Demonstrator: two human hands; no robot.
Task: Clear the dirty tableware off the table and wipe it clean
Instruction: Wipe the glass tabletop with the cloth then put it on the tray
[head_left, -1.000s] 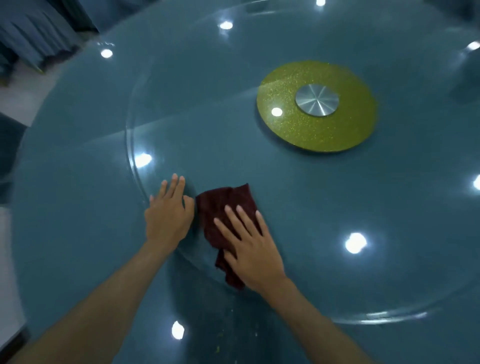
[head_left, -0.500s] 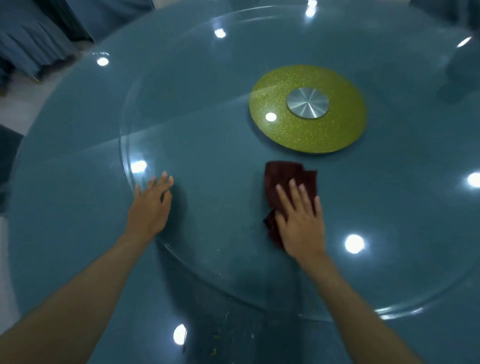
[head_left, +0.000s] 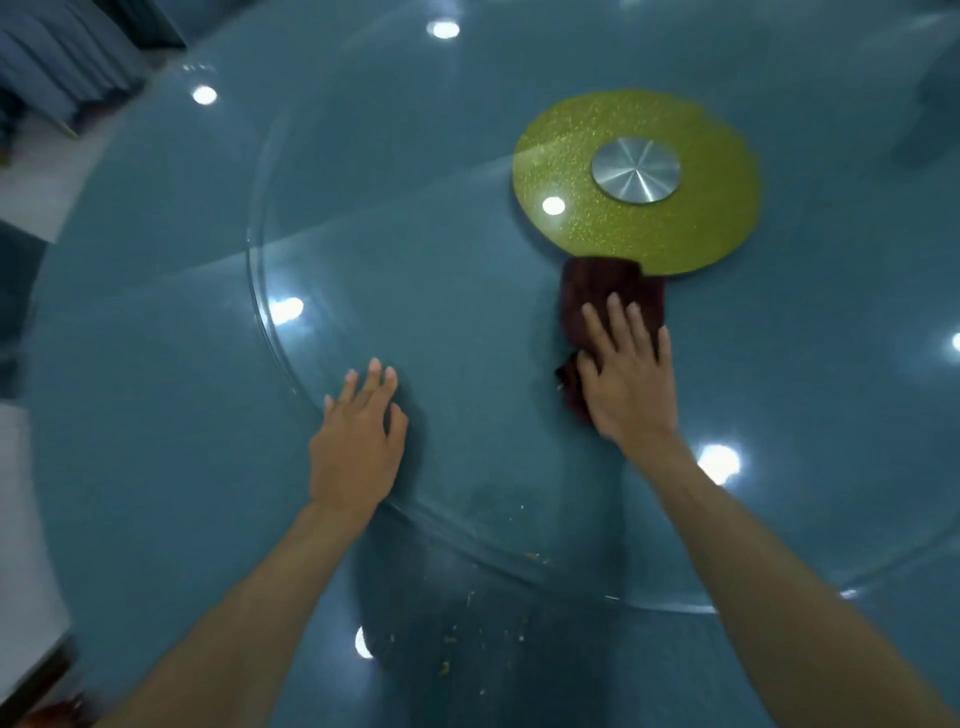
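A dark red cloth (head_left: 602, 291) lies on the round glass turntable (head_left: 415, 234) of a blue table (head_left: 130, 415). My right hand (head_left: 628, 379) presses flat on the cloth with straight fingers; the cloth's far edge touches the green disc (head_left: 639, 208) at the turntable's centre. Near the turntable's front rim my left hand (head_left: 358, 441) rests flat on the glass, fingers spread. No tableware is in view.
Small yellow crumbs (head_left: 457, 639) lie scattered on the table in front of the turntable. A silver hub (head_left: 636, 170) sits in the green disc. Blue draped chairs (head_left: 57, 62) stand beyond the far left edge.
My right hand has pushed the cloth away from me, from beside the left hand to the green disc's edge. My left hand has shifted along the rim, still flat on the glass.
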